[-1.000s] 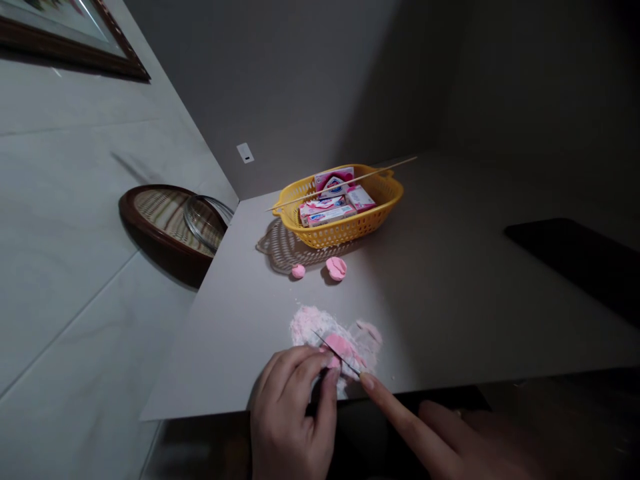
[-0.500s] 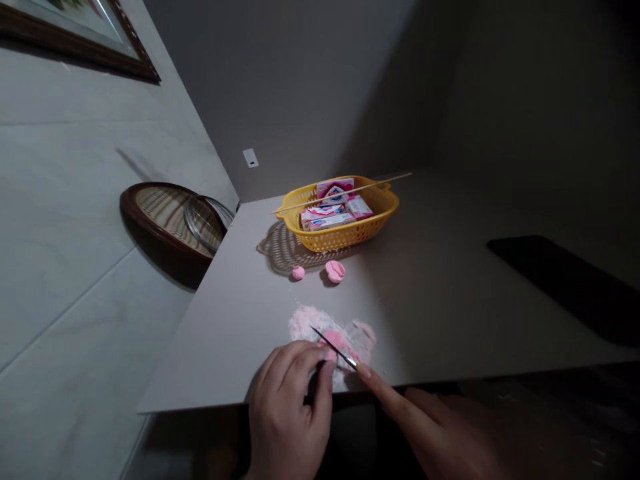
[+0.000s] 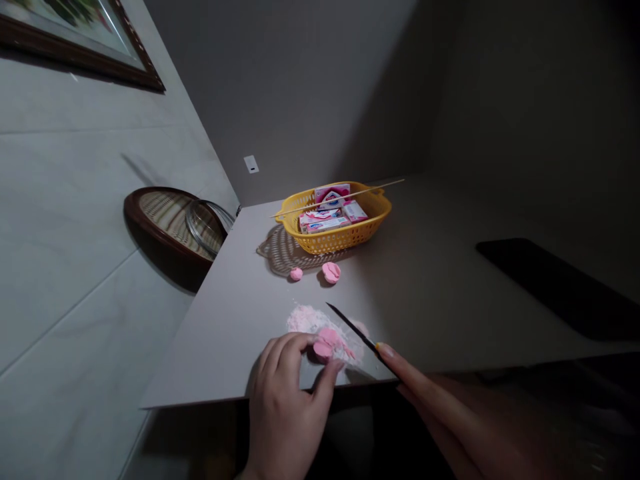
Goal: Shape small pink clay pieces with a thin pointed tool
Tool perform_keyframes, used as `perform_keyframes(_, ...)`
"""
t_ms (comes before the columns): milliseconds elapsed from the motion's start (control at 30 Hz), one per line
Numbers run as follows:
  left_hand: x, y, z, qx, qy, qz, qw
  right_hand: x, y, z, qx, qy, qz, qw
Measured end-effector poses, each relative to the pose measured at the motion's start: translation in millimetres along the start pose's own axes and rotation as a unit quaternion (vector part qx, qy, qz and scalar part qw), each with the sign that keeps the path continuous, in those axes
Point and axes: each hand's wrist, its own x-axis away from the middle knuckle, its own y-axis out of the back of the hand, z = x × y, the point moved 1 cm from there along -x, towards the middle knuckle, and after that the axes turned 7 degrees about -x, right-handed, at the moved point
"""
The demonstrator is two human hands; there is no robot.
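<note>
My left hand (image 3: pixel 286 393) curves around a carved piece of pink soap (image 3: pixel 327 344), fingers on its far left side and thumb on its near side. The soap rests among pale pink shavings (image 3: pixel 304 319) close to the table's near edge. A thin knife (image 3: pixel 350 325) is in my right hand (image 3: pixel 435 407), whose index finger lies along the blade. The knife's tip points up and left, and the blade is apart from the soap. My right hand's other fingers, around the handle, are mostly in shadow.
Farther back lie a small pink ball (image 3: pixel 296 274) and a cut pink lump (image 3: pixel 331 273). A yellow basket (image 3: pixel 340 239) behind them holds several pink-and-white boxes, with a thin stick (image 3: pixel 385 185) across its rim. At right is a dark flat object (image 3: pixel 555 287). A brown-rimmed woven tray (image 3: pixel 165 227) leans at left.
The knife has come off the soap and moved up and right with my right hand. My left hand's thumb and fingers have spread slightly around the soap, exposing more of it.
</note>
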Motion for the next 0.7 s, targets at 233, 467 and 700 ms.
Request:
perform_keyframes(233,-2.0,10.4,-0.3,0.011,0.006,0.068,0.998,-6.6,-2.2,2.0,-0.017,-0.031,0.015,0.999)
perform_keyframes(467,5.8,9.2,-1.0,-0.018,0.072,0.046,0.996,1.6,-3.1,-3.8,-0.023,0.000,0.076,0.997)
perform_keyframes(700,-1.8,5.2,-3.1,-0.015,0.097,0.073,0.993,12.7,0.1,-8.6,-0.059,0.005,0.085,0.995)
